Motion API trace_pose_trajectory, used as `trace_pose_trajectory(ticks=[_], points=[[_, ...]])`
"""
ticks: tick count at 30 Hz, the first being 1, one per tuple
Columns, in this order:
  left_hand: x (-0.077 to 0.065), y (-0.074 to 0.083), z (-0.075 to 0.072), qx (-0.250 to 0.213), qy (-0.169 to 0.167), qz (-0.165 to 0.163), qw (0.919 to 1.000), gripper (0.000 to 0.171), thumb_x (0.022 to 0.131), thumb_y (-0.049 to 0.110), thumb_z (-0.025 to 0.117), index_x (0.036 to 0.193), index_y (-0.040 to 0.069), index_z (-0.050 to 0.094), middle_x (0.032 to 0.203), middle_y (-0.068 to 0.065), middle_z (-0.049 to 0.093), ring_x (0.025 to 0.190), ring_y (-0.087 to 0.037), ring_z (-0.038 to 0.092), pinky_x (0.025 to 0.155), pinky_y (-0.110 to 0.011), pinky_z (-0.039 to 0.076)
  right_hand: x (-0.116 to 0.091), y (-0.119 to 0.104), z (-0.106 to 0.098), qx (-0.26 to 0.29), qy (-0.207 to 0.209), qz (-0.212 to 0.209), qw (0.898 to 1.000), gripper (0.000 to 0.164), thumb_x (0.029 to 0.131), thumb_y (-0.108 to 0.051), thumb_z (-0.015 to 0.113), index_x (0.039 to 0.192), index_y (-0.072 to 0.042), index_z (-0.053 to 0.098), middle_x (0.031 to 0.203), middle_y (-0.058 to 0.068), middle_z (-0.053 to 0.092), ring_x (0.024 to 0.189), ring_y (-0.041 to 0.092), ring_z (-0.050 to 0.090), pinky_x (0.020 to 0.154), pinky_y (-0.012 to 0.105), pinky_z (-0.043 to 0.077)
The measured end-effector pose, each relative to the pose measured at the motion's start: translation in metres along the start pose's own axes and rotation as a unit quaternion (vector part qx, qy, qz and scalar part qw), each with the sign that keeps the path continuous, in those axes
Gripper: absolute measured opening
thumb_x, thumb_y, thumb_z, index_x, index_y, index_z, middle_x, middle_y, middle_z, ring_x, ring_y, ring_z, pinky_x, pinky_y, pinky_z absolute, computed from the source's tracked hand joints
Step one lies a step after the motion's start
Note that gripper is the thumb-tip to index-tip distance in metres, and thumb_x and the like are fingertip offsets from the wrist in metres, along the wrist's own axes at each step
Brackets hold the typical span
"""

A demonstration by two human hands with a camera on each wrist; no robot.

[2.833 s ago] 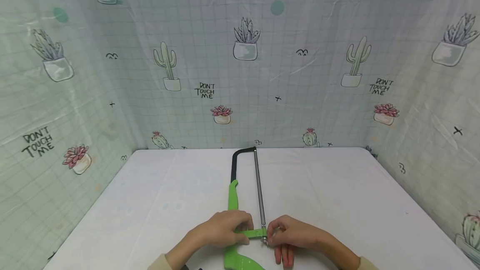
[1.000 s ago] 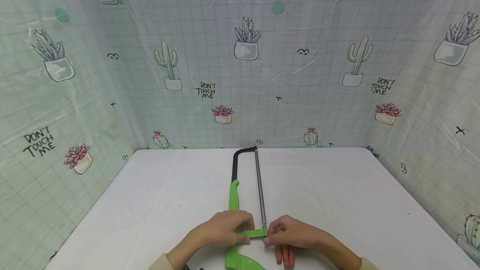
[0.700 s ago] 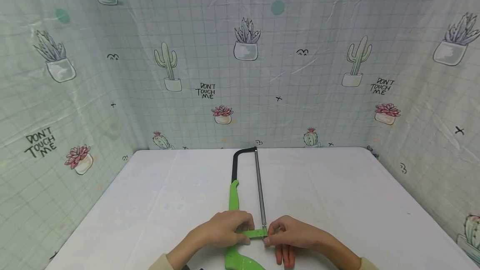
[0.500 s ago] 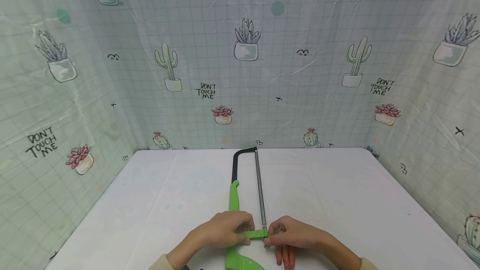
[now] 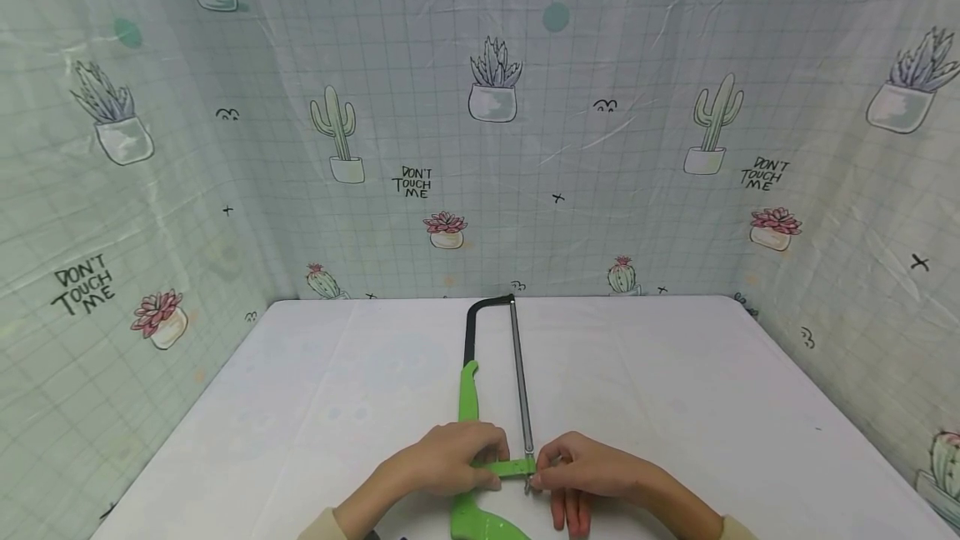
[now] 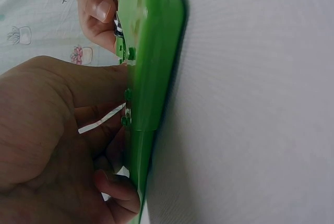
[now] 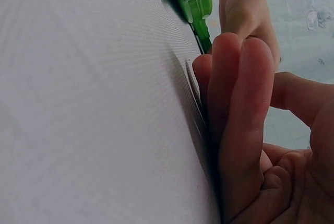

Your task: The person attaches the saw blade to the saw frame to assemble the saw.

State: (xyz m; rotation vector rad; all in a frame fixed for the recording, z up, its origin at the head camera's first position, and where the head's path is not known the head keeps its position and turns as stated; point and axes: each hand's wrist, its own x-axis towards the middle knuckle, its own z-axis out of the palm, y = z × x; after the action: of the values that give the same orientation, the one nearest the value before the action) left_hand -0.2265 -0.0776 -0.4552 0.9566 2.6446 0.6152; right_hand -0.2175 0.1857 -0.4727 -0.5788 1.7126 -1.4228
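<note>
A hacksaw (image 5: 468,394) with a green body and a black front bow lies flat on the table, its blade (image 5: 521,382) along the right side. My left hand (image 5: 450,458) grips the saw's green body around the short crossbar (image 5: 510,467). At the blade's near end, the thumb and index finger of my right hand (image 5: 588,467) pinch a small metal wing nut (image 5: 527,486). In the left wrist view, those right fingertips meet at the wing nut (image 6: 118,25). The other right fingers (image 7: 253,83) extend down by the tabletop.
The white table (image 5: 675,390) is backed by a cactus-print cloth (image 5: 555,148) that also rises at both sides. A small dark item (image 5: 371,535) is cut off at the bottom edge, left of the saw handle.
Between my right fingertips the wing nut has turned; its outline differs from frame to frame. The left hand and the saw stay in place.
</note>
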Motion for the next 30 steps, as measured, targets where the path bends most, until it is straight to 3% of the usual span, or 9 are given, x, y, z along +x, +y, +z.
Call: trace_pose_trajectory(ticks=[30], points=[[-0.0013,0.0013,-0.0005,-0.001,0.004,0.007,1.0,0.019,0.088,0.034,0.08,0.103,0.031,0.068,0.093,0.021,0.061,0.085,0.004,0.055,0.075,-0.025,0.047,0.0001,0.0029,-0.0028,-0.001,-0.011,-0.003,1.0,0.017,0.102,-0.021,0.06,0.105,-0.005,0.064,0.069,0.0,0.072,0.049,0.001,0.065,0.049,0.019,0.052]])
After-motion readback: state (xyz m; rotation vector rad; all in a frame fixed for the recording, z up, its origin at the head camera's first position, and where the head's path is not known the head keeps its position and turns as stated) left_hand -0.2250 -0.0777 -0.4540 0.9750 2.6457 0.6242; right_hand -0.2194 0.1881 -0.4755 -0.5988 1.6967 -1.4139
